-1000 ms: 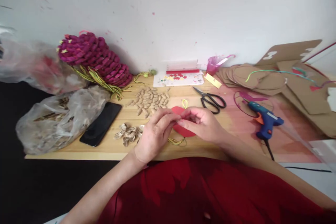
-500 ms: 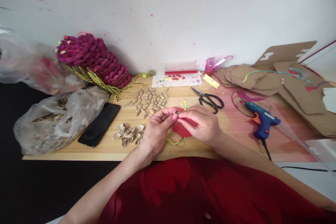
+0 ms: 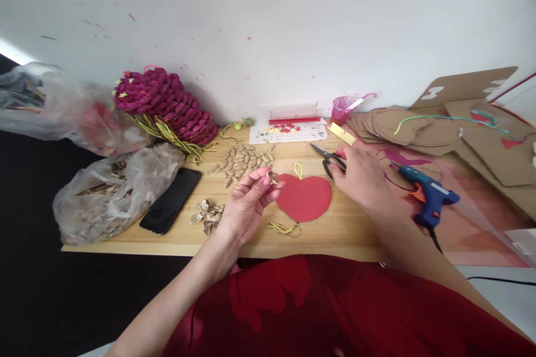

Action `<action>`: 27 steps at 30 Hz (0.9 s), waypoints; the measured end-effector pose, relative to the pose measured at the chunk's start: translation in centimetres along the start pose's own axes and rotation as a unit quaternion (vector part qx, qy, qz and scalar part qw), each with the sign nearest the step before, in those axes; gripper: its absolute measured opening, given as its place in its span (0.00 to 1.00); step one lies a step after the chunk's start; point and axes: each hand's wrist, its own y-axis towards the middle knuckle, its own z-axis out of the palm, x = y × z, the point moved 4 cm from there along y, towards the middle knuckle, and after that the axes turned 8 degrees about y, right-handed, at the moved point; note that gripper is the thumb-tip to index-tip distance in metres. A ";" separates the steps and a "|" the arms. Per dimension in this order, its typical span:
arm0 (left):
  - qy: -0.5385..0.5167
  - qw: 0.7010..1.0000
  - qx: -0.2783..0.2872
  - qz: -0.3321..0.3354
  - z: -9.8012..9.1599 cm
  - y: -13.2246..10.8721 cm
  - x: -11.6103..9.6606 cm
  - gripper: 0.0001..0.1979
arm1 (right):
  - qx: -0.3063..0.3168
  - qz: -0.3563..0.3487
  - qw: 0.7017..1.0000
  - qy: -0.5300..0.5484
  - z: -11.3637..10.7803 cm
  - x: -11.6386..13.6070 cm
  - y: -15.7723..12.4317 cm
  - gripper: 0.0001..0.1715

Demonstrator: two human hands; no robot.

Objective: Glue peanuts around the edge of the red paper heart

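Note:
My left hand [image 3: 247,203] is pinched on a small tan nutshell [image 3: 272,177], held just left of a red apple-shaped card [image 3: 305,197] lying flat with a yellow loop at its top. My right hand [image 3: 360,178] is over the black scissors [image 3: 330,157], fingers curled onto the handles; whether they grip is unclear. A pile of whole nuts [image 3: 243,159] lies behind my left hand, and several empty shells [image 3: 207,216] lie to its left.
A blue glue gun [image 3: 427,195] lies to the right of my right hand. A black phone [image 3: 170,199], plastic bags of shells [image 3: 113,192], a magenta craft piece [image 3: 167,103], cardboard cutouts [image 3: 419,125], a pink cup [image 3: 341,107] and a sticker sheet [image 3: 288,129] crowd the wooden table [image 3: 335,234].
My right hand left the shell and the red card and moved right onto the scissors. The left hand keeps the shell. The red card now shows in full.

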 end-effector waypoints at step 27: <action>0.008 1.000 -0.009 -0.024 -0.2 1.2 -0.6 0.13 | 0.151 0.063 0.896 0.412 1.7 4.2 -1.4 0.23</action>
